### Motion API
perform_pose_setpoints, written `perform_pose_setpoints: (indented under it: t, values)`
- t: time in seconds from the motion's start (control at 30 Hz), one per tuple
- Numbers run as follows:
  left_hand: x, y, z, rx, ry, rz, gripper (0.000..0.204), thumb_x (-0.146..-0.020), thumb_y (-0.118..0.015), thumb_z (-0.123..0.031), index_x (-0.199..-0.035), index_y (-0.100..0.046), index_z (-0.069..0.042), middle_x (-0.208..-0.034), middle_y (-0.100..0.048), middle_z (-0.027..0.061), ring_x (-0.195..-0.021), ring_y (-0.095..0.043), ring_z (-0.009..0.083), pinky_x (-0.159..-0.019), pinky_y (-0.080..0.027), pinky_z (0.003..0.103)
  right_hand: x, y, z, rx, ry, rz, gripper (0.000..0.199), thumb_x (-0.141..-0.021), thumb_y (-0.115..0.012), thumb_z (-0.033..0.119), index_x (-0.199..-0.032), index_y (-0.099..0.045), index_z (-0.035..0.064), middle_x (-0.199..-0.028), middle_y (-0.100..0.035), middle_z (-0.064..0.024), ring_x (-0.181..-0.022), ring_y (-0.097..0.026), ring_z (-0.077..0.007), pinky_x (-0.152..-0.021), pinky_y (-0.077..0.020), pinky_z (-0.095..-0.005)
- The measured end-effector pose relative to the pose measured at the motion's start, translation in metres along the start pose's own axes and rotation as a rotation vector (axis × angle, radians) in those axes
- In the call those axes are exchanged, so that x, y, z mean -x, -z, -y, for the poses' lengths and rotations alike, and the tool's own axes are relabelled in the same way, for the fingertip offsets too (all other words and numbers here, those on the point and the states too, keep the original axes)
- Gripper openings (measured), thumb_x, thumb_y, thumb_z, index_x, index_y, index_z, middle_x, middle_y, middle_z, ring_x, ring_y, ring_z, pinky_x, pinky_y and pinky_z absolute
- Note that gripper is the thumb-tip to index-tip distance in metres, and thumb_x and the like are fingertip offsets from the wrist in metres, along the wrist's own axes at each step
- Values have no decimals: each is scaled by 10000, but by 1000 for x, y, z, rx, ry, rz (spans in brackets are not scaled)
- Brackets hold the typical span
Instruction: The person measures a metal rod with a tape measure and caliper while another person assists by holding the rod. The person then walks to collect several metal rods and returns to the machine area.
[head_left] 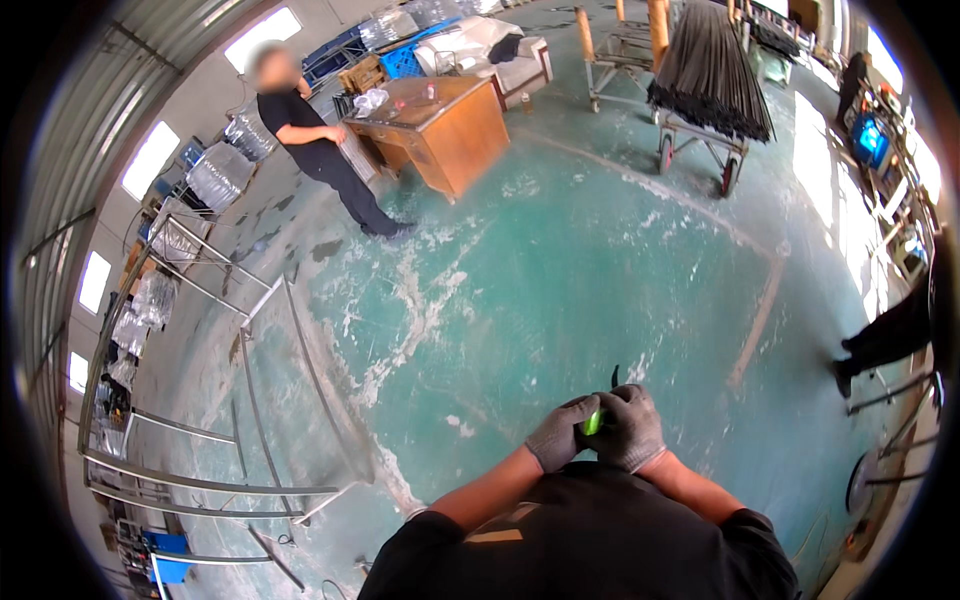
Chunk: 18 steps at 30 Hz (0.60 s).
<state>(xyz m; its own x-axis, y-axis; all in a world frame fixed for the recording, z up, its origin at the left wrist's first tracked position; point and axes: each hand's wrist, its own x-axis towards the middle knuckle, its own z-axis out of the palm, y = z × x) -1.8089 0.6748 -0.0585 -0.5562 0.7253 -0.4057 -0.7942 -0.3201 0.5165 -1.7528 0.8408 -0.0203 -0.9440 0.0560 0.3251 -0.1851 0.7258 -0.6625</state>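
In front of my chest, my left hand (563,432) and my right hand (634,430) are close together, both in grey work gloves. Between them shows a small bright green object (594,422); my fingers cover most of it, so its kind cannot be made out. Fingers of both hands are closed around it. A thin, slightly curved black piece (615,377) sticks up above my right hand. Whether it belongs to the green object is hidden.
Metal tube frames (210,487) stand on the left. A person in dark clothes (325,150) stands by a wooden desk (455,135). Further right is a wheeled cart (700,152) heaped with long black strips (712,75). Another person's legs (885,335) show at the right edge.
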Motion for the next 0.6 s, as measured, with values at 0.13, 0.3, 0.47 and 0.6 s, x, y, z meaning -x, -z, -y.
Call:
perform_pose_setpoints:
  t: [0.13, 0.3, 0.47, 0.6]
  values:
    - [-69, -18, -95, -111, -37, -210, 422, -1147, -482, -312, -1416, -583, -3, -1299, -677, 114, -1159, -674, 218, -1028, -556, 382, -121, 2, -43, -13, 51, 120, 554, -689, -925, 319, -1180, -744, 137, -1085, -685, -139, -1061, -652, -367, -870, -572, -482]
    - [-145, -3, -197, 4, -147, -272, 444, -1140, -514, -334, -1413, -588, 8, -1289, -676, 110, -1157, -671, 203, -1008, -559, 365, -275, -14, -71, -7, 157, 280, 640, -681, -939, 387, -1221, -715, 126, -1119, -689, -149, -1099, -642, -383, -949, -544, -489]
    - [-240, 66, -269, -47, -155, -350, 463, -1074, -607, -441, -1338, -632, -61, -1174, -651, 73, -899, -639, 179, -695, -546, 327, -394, -76, -129, 121, 171, 463, 647, -728, -923, 426, -1243, -702, 103, -1217, -687, -162, -1138, -647, -391, -991, -537, -494]
    - [-324, 116, -374, -232, -142, -425, 462, -1034, -664, -446, -1290, -666, -61, -1062, -678, 52, -831, -631, 161, -689, -534, 321, -503, -110, -173, -160, -29, 364, 613, -787, -912, 266, -1322, -677, 79, -1269, -684, -145, -1121, -687, -328, -944, -575, -437]
